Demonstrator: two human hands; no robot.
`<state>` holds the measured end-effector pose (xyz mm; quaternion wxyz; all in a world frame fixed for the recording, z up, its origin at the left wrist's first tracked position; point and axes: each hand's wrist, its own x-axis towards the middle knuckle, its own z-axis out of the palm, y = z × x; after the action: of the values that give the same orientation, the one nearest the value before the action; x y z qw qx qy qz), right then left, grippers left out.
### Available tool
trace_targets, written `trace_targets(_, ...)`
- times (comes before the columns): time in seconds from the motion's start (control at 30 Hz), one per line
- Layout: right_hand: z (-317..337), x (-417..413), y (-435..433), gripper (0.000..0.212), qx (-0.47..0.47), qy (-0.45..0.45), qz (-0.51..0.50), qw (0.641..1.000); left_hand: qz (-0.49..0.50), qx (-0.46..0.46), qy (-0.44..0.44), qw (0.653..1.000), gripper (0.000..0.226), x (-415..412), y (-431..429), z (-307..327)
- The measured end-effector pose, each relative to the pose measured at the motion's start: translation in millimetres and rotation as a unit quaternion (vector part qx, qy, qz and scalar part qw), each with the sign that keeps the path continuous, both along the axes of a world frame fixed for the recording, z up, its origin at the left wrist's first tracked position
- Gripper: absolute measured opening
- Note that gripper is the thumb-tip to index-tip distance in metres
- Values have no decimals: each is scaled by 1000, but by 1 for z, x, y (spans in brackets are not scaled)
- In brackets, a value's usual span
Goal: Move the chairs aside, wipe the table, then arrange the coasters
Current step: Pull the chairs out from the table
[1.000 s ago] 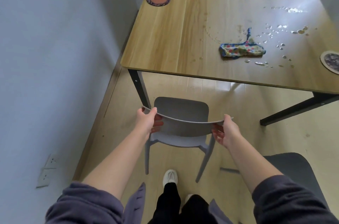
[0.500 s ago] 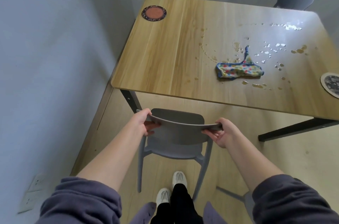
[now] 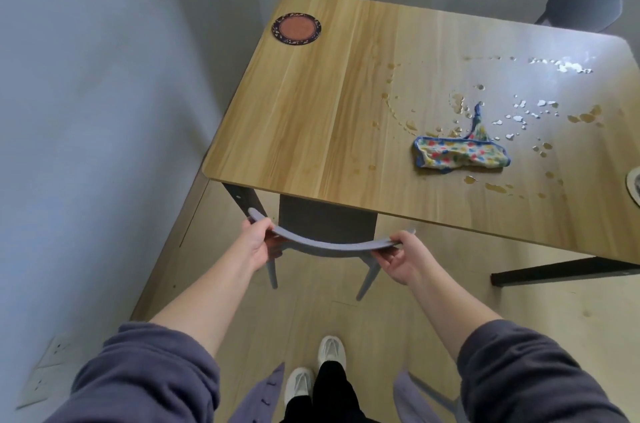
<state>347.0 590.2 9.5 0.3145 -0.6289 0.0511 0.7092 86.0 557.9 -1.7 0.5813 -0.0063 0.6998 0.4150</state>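
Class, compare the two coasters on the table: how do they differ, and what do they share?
Colour: the red coaster has an orange-red centre and dark rim; the pale coaster has a light rim.
Place: the red coaster sits at the far left corner; the pale coaster sits at the right edge near droplets.
View: the red coaster shows whole; the pale coaster is cut off.
Shared: both lie flat on the table, untouched.

Wooden table (image 3: pixel 311 118) bears a round coaster (image 3: pixel 296 28), patterned cloth (image 3: pixel 460 154), spilled droplets (image 3: pixel 519 116).
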Motion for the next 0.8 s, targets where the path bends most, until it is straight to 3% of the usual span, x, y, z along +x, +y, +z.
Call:
trace_targets(0.2,-43,-6,-18,43,-10,-30,13,999,0,-6,18,1000,54,-4,-19,-41)
trace_targets(0.3,-48,-8,-17,38,-1,-32,6,999,-6,-13,16,1000,64,-13,-17,-49)
trace_targets(0.5,-53,-16,-23,38,-3,-5,-10,1000,37,-3,-70,997,34,7,-13,-54)
trace_targets(0.7,-56,-25,0,16,20,24,-70,997,81,49,-92,991,28,-3,13,-51)
trace_targets(0.8,-61,-30,5,17,21,38,-81,996,72,51,-83,993,28,-7,23,-52)
